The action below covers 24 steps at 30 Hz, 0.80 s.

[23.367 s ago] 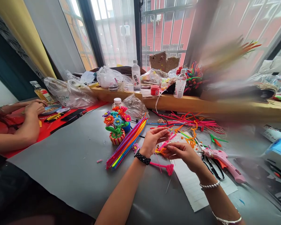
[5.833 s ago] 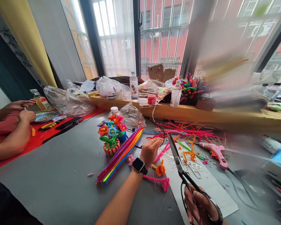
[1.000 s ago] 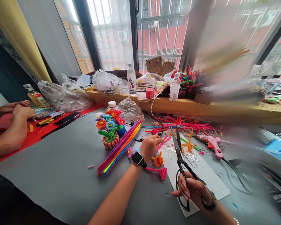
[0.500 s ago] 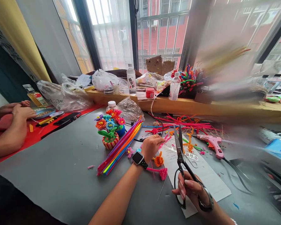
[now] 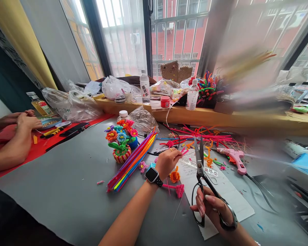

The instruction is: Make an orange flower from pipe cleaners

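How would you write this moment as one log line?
left hand: seems to pinch pink pieces | right hand: holds scissors, blades open | nearby: orange flower, pink glue gun

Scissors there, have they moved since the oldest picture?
Yes, the scissors moved left, judged against the red jar: earlier they lay farther right; now the right hand holds them raised.

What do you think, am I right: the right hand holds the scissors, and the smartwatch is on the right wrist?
Not quite: the head view shows the smartwatch on the wrist of the left hand. The right hand does hold the scissors.
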{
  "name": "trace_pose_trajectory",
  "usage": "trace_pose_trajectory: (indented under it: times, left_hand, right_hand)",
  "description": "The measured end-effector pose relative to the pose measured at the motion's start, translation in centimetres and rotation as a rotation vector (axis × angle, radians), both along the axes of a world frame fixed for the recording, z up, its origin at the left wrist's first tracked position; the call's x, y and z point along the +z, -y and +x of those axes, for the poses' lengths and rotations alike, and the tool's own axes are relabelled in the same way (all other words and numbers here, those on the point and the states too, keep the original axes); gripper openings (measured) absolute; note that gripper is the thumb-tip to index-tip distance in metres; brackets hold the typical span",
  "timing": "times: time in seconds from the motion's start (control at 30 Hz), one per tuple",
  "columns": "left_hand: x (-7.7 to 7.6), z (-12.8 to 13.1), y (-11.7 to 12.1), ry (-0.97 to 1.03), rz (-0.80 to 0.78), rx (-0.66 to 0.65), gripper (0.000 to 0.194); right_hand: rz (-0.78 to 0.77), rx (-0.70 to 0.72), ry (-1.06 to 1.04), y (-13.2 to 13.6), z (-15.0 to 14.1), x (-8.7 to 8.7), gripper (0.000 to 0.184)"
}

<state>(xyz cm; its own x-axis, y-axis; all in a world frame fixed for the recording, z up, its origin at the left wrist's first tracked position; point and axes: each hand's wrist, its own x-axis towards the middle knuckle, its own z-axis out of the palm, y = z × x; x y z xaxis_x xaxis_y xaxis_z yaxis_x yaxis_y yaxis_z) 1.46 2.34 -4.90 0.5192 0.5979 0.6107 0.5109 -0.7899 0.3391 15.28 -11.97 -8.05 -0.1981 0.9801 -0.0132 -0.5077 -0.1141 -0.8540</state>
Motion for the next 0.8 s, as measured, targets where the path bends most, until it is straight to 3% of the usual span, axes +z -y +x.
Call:
trace_pose_trajectory:
  times: [0.4,0.53,0.7,0.8]
  left_hand:
    - [1.1,-1.9,-1.4,0.093,0.125,0.378,0.012]
    - [1.3,-2.3,-1.9,0.166,0.138,0.423,0.011]
    - [1.5,-2.6,-2.1,0.220,-0.011,0.447,0.015]
    - [1.7,-2.9,-2.4,0.467,-0.209,0.391,0.012]
  right_hand:
    - [0.066,0.192,0.056,0.5,0.2,-0.2,0.041]
    - [0.111,0.173,0.134,0.6,1.3,0.4,0.041]
    - [0.058,0.122,0.381,0.9,3.5,1.2,0.034]
    - [0.049,0.103,0.591,1.2,4.8,2.1,0.035]
